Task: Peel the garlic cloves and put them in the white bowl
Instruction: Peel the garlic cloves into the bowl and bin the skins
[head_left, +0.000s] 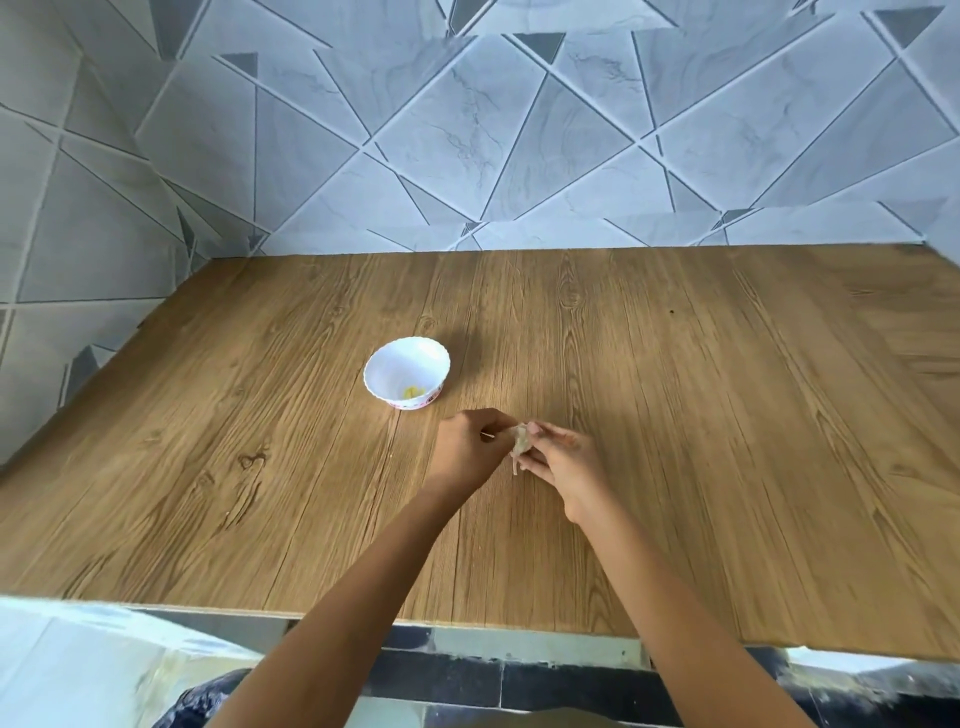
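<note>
A small white bowl (406, 371) with a scalloped rim stands on the wooden table (675, 415), with a bit of pale yellow garlic at its bottom. Just in front of it and to the right, my two hands meet over the table. My right hand (563, 467) holds a garlic clove (521, 440) whose papery skin hangs loose. My left hand (470, 452) pinches a strip of that skin at the clove's left side. Both hands are a short way from the bowl, not touching it.
A tiled wall with a grey triangle pattern rises behind the table and along its left side. The table's near edge runs across the bottom of the view, with dark floor tiles and a pale cloth at the lower left below it.
</note>
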